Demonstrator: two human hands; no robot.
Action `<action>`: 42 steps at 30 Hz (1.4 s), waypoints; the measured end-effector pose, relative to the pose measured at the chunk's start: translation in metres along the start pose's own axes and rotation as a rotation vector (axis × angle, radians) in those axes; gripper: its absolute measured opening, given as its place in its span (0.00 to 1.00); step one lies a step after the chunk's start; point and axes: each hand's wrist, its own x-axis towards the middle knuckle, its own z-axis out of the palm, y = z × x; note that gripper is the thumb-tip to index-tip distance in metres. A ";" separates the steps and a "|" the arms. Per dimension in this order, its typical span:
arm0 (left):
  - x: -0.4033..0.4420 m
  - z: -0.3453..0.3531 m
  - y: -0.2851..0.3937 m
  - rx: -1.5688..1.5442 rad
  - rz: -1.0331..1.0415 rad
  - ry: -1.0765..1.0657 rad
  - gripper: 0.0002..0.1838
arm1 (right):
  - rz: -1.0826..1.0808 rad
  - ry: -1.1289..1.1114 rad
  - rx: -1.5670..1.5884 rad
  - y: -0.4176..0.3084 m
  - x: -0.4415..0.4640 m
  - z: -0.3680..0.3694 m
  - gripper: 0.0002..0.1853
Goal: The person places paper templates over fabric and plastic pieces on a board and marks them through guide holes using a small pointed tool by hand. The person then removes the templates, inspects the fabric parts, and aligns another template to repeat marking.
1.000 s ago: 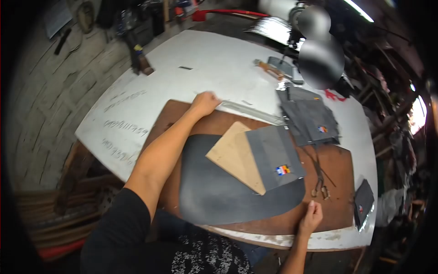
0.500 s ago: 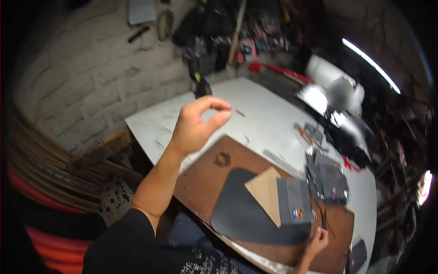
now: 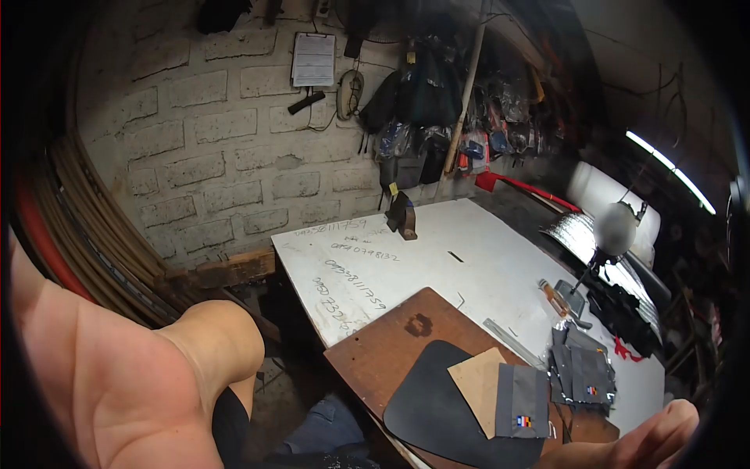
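Note:
My left hand (image 3: 125,383) is raised close to the camera at the lower left, its bare palm showing and its fingers outside the view. At the lower right, my right hand (image 3: 664,430) is lifted with its fingers partly spread, holding nothing visible. Between them, a dark rounded sheet (image 3: 418,399) lies on a brown board (image 3: 383,340). A tan piece (image 3: 475,379) and a grey panel with a small coloured label (image 3: 522,391) overlap on the sheet. Beside them is a stack of grey pieces (image 3: 582,371).
The white table (image 3: 375,266) bears handwritten numbers, a dark tool (image 3: 402,219), a metal strip (image 3: 512,340) and an orange-handled tool (image 3: 555,298). A clipboard (image 3: 314,59) hangs on the block wall. Curved strips (image 3: 86,211) stand at the left.
The view has swung up and left, showing more wall. My left hand has moved off the board up close to the camera. My right hand has also risen.

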 end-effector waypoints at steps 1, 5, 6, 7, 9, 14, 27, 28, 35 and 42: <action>-0.001 -0.002 0.000 0.003 0.005 -0.005 0.18 | -0.034 -0.018 -0.075 0.001 -0.002 0.004 0.30; -0.002 -0.011 -0.002 -0.002 -0.010 -0.046 0.18 | -0.091 -0.026 -0.322 0.001 -0.006 0.000 0.28; 0.000 -0.015 -0.004 -0.013 -0.012 -0.059 0.19 | -0.104 -0.025 -0.391 0.000 -0.004 -0.002 0.28; 0.001 -0.017 -0.006 -0.023 -0.022 -0.070 0.19 | -0.114 -0.026 -0.454 -0.001 -0.004 -0.004 0.27; -0.001 -0.021 -0.010 -0.033 -0.031 -0.064 0.19 | -0.161 -0.035 -0.538 -0.002 -0.006 -0.003 0.27; -0.014 -0.033 -0.014 -0.069 -0.063 -0.060 0.20 | -0.217 -0.048 -0.738 -0.011 -0.011 -0.014 0.25; -0.070 0.011 -0.044 -0.199 -0.165 -0.100 0.23 | -0.294 -0.096 -1.286 -0.006 -0.035 -0.063 0.20; -0.073 0.015 -0.047 -0.200 -0.167 -0.109 0.23 | -0.304 -0.095 -1.327 -0.001 -0.035 -0.067 0.20; -0.099 0.053 -0.055 -0.240 -0.152 -0.158 0.24 | -0.390 -0.080 -1.548 0.017 -0.057 -0.087 0.18; -0.113 0.081 -0.064 -0.275 -0.240 -0.216 0.26 | -0.497 -0.140 -1.770 0.024 -0.053 -0.121 0.17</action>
